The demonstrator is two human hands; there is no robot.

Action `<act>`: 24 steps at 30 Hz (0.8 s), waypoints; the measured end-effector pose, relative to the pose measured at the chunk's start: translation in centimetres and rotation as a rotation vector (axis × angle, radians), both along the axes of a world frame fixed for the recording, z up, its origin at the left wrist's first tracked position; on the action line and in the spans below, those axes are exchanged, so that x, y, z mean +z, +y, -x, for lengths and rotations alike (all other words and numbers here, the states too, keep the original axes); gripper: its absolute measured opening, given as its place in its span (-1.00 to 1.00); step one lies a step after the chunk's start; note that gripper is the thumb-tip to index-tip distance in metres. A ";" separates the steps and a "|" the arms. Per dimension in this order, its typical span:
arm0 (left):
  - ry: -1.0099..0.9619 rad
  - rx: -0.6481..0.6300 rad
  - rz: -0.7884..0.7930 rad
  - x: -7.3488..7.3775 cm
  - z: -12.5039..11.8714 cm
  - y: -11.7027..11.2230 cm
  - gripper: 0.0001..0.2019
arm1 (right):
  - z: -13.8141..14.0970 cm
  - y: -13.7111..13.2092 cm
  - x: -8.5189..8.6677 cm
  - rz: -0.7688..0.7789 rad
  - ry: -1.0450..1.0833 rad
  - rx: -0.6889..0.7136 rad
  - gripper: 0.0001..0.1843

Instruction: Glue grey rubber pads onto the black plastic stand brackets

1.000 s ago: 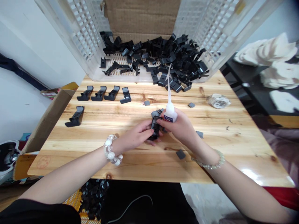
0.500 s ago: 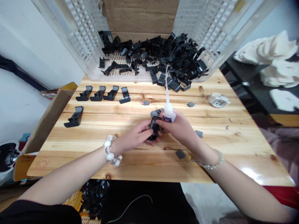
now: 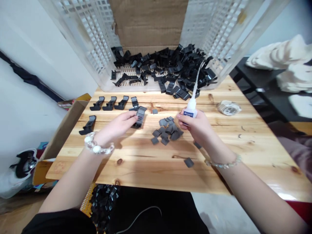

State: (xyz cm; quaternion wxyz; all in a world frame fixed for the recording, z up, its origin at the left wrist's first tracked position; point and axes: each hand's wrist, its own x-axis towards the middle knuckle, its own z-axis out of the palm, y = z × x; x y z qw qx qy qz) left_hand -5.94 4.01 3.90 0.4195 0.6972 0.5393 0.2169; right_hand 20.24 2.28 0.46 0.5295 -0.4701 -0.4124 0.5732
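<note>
- Wooden worktop (image 3: 122, 172) is carrying the work, and a lattice-walled plastic crate (image 3: 90, 39) is standing along its far edge, lined with cardboard (image 3: 148, 22) and holding a heap of stands (image 3: 168, 68).
- The left hand (image 3: 114, 125) is gripping one black stand (image 3: 140, 117) with its fingers closed round it, left of the worktop's middle, the stand's long axis tilting away from the person.
- The right hand (image 3: 195, 125) is closing round a glue bottle (image 3: 191, 110), its thin nozzle pointing up and away toward the crate.
- Grey pads (image 3: 167, 130) are lying in a loose pile between the hands, just beside the right hand and nearer to it.
- A row of stands (image 3: 109, 103) is lining up near the far edge, left of the crate's middle, and a single stand (image 3: 87, 125) is lying nearer the left edge.
- A tape roll (image 3: 229, 108) is sitting near the right edge.
- A yellow basket (image 3: 85, 204) is holding black parts (image 3: 103, 204) below the near edge.
</note>
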 end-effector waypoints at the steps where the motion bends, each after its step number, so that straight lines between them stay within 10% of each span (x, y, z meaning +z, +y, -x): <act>1: 0.120 0.004 -0.042 0.1 1.0 0.4 -0.73 | -0.1 0.1 -0.1 0.009 0.019 -0.010 -0.72; 12: 0.619 0.327 -0.355 -2.7 7.6 -4.0 -0.46 | -0.3 -0.2 0.8 -0.002 0.054 0.014 -0.73; 17: 0.737 0.094 -0.582 -4.8 7.2 -5.8 -0.61 | -0.1 -0.1 0.6 0.007 0.056 0.026 -0.75; 24: 0.802 0.194 -0.592 -5.2 9.9 -3.5 -0.58 | 0.4 -0.4 0.8 0.029 0.059 0.053 -0.72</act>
